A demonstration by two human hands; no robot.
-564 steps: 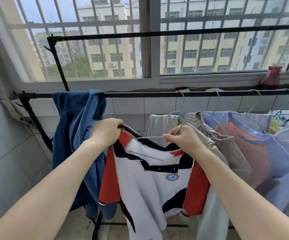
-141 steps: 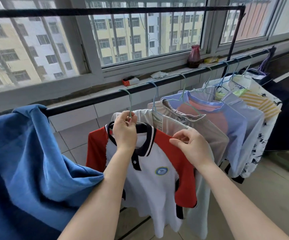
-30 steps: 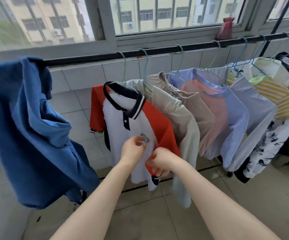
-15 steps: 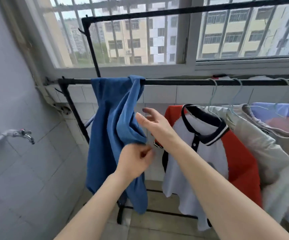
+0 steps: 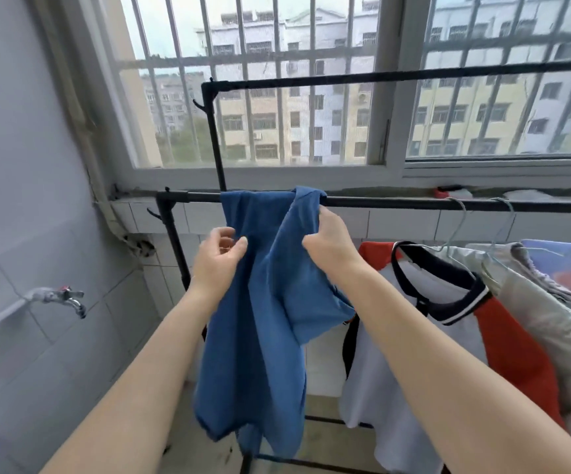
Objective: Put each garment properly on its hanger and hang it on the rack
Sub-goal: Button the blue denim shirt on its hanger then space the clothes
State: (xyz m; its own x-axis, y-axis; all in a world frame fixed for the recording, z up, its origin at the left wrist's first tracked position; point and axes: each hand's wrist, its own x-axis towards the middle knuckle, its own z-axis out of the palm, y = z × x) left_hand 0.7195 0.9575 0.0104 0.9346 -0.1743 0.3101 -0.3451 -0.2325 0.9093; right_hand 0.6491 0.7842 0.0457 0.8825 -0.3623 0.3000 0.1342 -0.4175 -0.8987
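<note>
A blue garment (image 5: 263,302) hangs draped over the black rack rail (image 5: 396,202) near its left end, with no hanger in it. My left hand (image 5: 219,258) is at the cloth's left edge, thumb and curled fingers pinching it just below the rail. My right hand (image 5: 328,241) grips a bunched fold of the same garment close under the rail. To the right, a white polo shirt with red sleeves and a dark collar (image 5: 414,336) hangs on a wire hanger (image 5: 456,220).
More hung garments follow on the right, first a beige one (image 5: 533,302). A metal tap (image 5: 68,299) sticks out of the tiled wall on the left. A higher black rail (image 5: 379,77) crosses the barred window. The rack's left post (image 5: 174,241) stands beside the blue garment.
My right hand, open half a second ago, has closed on the blue garment's upper fold. My left hand has moved up along the cloth. The polo shirt was hung earlier.
</note>
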